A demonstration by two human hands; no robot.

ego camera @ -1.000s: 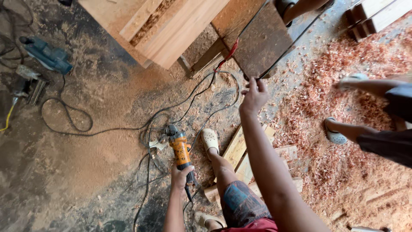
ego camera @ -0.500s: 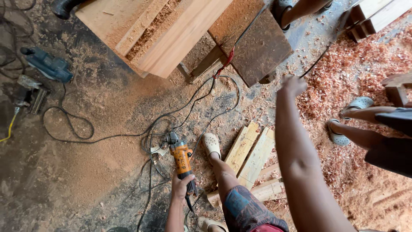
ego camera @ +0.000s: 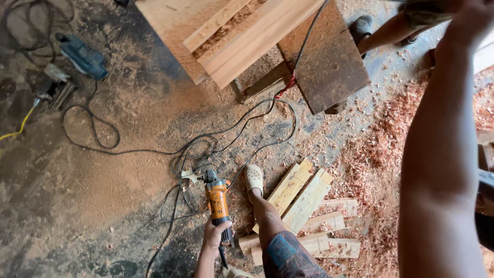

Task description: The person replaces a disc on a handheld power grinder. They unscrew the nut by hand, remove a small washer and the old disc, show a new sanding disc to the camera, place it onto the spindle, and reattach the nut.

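Left hand (ego camera: 215,236) clasping orange grinder (ego camera: 218,202) above sawdust floor (ego camera: 118,180); right hand (ego camera: 471,18) cropped, grip untellable.

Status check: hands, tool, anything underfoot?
Left hand gripping orange grinder, hanging low. Right hand raised, fingers at frame edge, grip unclear. Black cords and planks lie around the foot.
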